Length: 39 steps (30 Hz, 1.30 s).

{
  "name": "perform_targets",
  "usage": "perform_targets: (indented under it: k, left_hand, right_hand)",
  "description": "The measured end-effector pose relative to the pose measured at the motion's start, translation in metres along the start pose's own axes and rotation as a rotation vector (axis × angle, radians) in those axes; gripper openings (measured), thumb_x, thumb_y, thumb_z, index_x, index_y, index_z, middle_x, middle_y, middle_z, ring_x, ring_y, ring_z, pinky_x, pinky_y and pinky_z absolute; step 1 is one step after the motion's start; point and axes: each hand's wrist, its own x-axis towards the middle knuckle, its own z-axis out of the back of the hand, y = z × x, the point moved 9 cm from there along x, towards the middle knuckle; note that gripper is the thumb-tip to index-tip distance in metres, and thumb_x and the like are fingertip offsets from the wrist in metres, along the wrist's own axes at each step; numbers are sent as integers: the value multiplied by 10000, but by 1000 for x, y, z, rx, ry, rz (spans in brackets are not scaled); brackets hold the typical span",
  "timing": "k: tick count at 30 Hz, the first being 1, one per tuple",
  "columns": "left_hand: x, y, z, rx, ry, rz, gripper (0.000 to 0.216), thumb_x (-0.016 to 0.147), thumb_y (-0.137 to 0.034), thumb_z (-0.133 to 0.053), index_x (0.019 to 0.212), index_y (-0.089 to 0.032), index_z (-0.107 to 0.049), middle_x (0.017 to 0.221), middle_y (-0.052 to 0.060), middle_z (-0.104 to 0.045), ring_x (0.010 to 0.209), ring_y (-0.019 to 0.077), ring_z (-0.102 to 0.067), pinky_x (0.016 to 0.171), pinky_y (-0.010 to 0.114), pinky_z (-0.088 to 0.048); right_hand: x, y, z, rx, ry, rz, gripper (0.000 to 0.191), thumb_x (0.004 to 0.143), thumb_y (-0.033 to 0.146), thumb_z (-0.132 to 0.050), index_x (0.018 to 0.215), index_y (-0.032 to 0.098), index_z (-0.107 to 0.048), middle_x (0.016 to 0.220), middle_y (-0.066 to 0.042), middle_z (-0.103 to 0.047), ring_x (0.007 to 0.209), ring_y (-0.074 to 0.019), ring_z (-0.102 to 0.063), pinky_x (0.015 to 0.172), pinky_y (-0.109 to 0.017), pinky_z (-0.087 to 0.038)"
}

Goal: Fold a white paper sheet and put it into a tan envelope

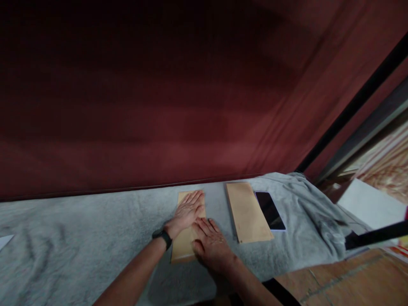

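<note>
A tan paper envelope (182,251) lies flat on the grey cloth in front of me. My left hand (188,210), with a dark watch at the wrist, rests palm down on its upper part, fingers stretched out. Just below and to the right, my right hand (212,244) presses on the envelope's right side, its fingers extended towards the left hand. The two hands nearly meet, and they cover much of the paper. To the right lies a stack of similar tan envelopes (248,212), apart from both hands.
A phone (270,210) with a dark screen lies beside the stack, partly under its edge. Grey cloth (95,238) covers the surface and bunches up at the right. A dark red wall of fabric (178,127) rises behind. White paper (4,241) shows at the left edge.
</note>
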Motion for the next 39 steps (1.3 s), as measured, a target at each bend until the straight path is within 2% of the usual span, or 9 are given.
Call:
perform_targets:
  k: [3,8,13,16,18,21,27,34,39]
  left_hand:
    - [-1,3,-7,20,6,-19,569,1010,-407,-294,1529,-182,-355,1612,86,-324,1497,193,-266,1234,409,-147]
    - [-25,-9,-18,63,-9,-74,553,1013,-370,-305,1537,-196,-334,1610,80,-331,1495,181,-267,1232,407,-181]
    - [-52,-27,-23,86,1,-85,536,1020,-311,-292,1535,-166,-334,1601,104,-342,1488,190,-287,1229,424,-217]
    - [-72,-39,-20,82,-13,-111,528,1031,-326,-291,1543,-198,-316,1599,87,-352,1479,181,-306,1233,412,-223]
    - [-88,-47,-18,84,-21,-124,535,1036,-366,-302,1548,-215,-302,1597,81,-355,1474,184,-319,1234,410,-227]
    - [-114,-57,-16,95,-35,-130,548,1030,-424,-338,1542,-231,-319,1582,87,-379,1457,197,-356,1228,426,-256]
    - [-157,-75,-11,94,-102,-138,536,997,-445,-437,1484,-223,-437,1510,103,-489,1400,229,-453,1179,454,-369]
    - [-179,-70,-4,97,-160,10,458,991,-289,-410,1431,-207,-507,1469,89,-544,1353,231,-512,1115,431,-463]
    - [-183,-68,-4,99,-183,24,421,979,-240,-401,1355,-191,-584,1418,92,-595,1313,234,-554,1080,418,-500]
  right_hand:
    - [3,-2,9,77,11,34,444,920,235,-523,1359,205,-577,1408,-68,-592,1322,-205,-504,1202,-389,-296]
    - [0,-8,17,122,-20,34,373,898,135,-510,1224,245,-654,1259,-43,-674,1212,-209,-576,1104,-374,-421]
    - [-10,-11,22,211,-77,-29,302,857,61,-494,984,244,-698,1037,-39,-717,1053,-195,-640,975,-338,-503]
    - [-15,-14,30,248,-130,-90,290,852,71,-476,931,251,-689,977,-26,-711,999,-182,-657,934,-315,-522]
    - [-17,-19,34,244,-171,-147,327,871,87,-436,964,261,-697,978,-17,-716,995,-172,-669,922,-309,-532]
    - [-14,-17,35,210,-197,-152,393,906,119,-404,1132,246,-699,1153,-45,-717,1122,-181,-650,1001,-352,-508]
    - [20,3,5,-55,-4,-28,406,996,233,-401,1349,215,-602,1446,-88,-561,1368,-202,-483,1163,-440,-349]
    - [60,-25,1,-171,-16,-212,515,1007,301,-374,1504,177,-417,1547,-123,-410,1463,-231,-341,1204,-446,-232]
    - [55,-30,-2,-208,-69,-272,546,1010,318,-356,1516,114,-379,1554,-179,-375,1469,-277,-322,1195,-511,-213]
